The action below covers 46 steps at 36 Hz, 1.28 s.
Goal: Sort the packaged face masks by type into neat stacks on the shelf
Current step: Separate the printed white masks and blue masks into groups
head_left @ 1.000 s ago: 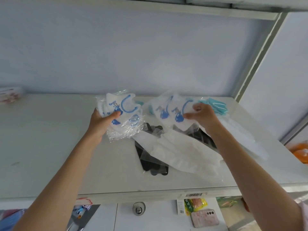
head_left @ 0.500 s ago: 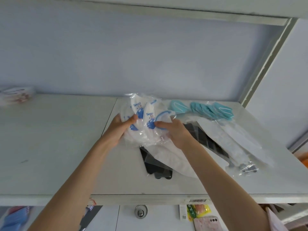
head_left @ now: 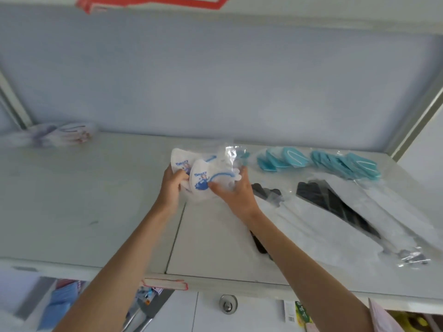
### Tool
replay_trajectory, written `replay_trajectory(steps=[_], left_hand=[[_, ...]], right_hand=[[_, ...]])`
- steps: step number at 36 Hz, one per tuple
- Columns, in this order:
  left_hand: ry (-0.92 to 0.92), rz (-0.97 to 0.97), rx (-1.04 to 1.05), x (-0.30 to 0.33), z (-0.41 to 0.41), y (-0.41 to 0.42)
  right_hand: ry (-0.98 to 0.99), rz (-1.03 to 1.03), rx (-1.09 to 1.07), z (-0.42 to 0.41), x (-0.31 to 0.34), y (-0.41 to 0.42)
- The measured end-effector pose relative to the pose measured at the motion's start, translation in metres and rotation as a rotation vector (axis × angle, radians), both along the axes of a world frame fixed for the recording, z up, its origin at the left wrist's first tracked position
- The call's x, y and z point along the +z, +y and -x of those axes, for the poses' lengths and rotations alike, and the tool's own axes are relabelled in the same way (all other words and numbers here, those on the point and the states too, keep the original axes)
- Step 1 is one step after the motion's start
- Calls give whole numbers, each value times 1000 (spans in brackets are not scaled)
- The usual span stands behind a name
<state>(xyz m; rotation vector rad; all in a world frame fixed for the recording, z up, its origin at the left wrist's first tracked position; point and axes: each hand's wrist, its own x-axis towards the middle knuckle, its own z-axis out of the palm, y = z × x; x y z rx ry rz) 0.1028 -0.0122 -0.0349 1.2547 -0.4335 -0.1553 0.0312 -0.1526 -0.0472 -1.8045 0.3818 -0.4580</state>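
Nearest the camera, the front edge of the white shelf (head_left: pixel 72 236) runs across the view, with a red-edged label (head_left: pixel 165 283) stuck on its lip and a round lock (head_left: pixel 229 304) just below that edge. Both forearms reach over the shelf from here. On the shelf, to the right of the arms, lie long white masks in clear wrap (head_left: pixel 335 226) with black masks (head_left: pixel 335 207) partly under them, all well right of the shelf's middle seam. Further in, above that seam, the left hand (head_left: pixel 171 188) and the right hand (head_left: pixel 236 191) hold a bundle of white masks with blue print (head_left: pixel 200 174) between them: the left hand's fingers are curled round its left side, thumb on the front, and the right hand grips its right side with the thumb pressed on the front and the fingers wrapped behind the clear wrap. I cannot tell whether the bundle touches the shelf. Beyond the right hand, toward the shelf's back right, teal masks (head_left: pixel 318 161) lie in a row of clear packs. At the shelf's far back left sits a blurred pale packet (head_left: pixel 60 135) against the wall.
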Motion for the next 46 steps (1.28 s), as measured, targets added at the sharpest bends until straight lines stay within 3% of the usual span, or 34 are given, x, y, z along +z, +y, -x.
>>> replay_trajectory(steps=[5,13,20,27,32,36,42,46], left_hand=[[35,-28,18,-27,-8,30],[-84,-61,25,-4,-34,35],[-186,-164,-81,-28,-46,59],[-91,-4,-201,-22,-40,54],[-184,28,-155,-22,-44,58],[-147,27,-128,-31,-44,61],[-115,28,-6,-24,-44,53],[-72,-9,32,-28,-46,57]], right_hand=[[77,51,-35,-5,-12,21],[7,-1,24,-4,1,44],[118,20,-3,8,-5,45],[16,-29,-18,-7,-2,61],[-72,-59,23,-9,-1,60],[-37,-64,90,-8,-8,57],[-103,-97,5,-22,-5,60],[-29,-108,60,-20,-12,55]])
